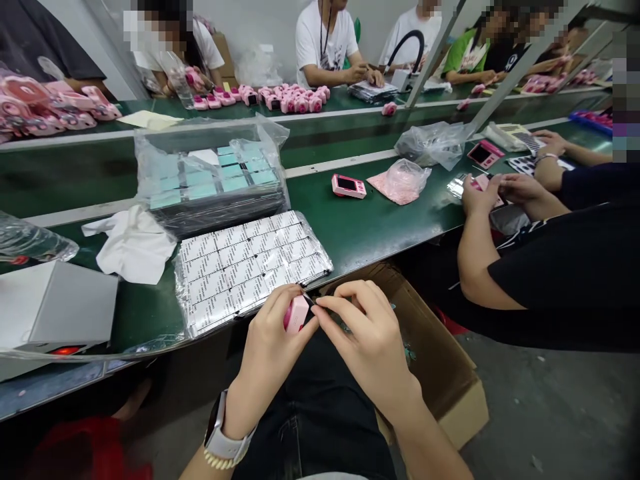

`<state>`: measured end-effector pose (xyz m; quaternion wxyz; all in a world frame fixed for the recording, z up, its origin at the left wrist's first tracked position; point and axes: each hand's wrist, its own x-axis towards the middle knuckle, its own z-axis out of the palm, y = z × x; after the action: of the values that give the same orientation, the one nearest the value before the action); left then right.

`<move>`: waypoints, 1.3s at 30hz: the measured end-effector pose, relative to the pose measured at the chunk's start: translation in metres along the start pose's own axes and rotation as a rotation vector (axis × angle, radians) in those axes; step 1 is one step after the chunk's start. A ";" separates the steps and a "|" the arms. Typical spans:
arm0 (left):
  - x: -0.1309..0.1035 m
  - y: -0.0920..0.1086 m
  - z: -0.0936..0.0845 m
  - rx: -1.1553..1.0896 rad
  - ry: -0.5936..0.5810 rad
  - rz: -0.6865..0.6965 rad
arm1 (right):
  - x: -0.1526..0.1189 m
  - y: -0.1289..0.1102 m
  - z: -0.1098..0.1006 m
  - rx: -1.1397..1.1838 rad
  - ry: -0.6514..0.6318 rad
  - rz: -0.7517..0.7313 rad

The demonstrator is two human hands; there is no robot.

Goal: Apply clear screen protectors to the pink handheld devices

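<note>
Above my lap, my left hand (275,333) is wrapped around a small pink device (297,313), which looks like a toy camera. My right hand (365,327) pinches with thumb and forefinger at the dark edge of that device; whatever sits between those fingertips is too small to make out. Just beyond my hands, at the table edge, lies a plastic-wrapped stack of white printed sheets (250,267). Behind it rests a bagged stack of dark sheets with light-blue panels (220,177). Another pink device with a dark screen (349,186) lies on the green table.
An open cardboard box (450,380) stands below, right of my knees. A grey-white box (65,307) and a crumpled white cloth (133,243) occupy the left. A co-worker's hands (483,197) hold a pink item at right. Across the table, people sit by several pink devices (295,99).
</note>
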<state>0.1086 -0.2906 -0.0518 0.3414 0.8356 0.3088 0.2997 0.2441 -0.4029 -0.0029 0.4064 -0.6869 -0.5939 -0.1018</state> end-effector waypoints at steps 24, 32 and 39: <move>-0.019 -0.030 -0.041 -0.934 -0.047 -0.674 | 0.025 -0.023 0.000 0.067 0.111 0.053; -0.037 -0.019 -0.071 -1.626 -0.010 -0.817 | 0.062 -0.001 -0.013 0.381 0.496 0.118; -0.044 -0.008 -0.081 -1.590 -0.027 -0.717 | 0.071 0.014 -0.011 0.729 0.223 0.293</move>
<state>0.0209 -0.2868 -0.0231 0.9008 0.2058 0.2482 0.2908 0.2801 -0.3582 0.0419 0.6953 -0.5599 -0.4393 0.1004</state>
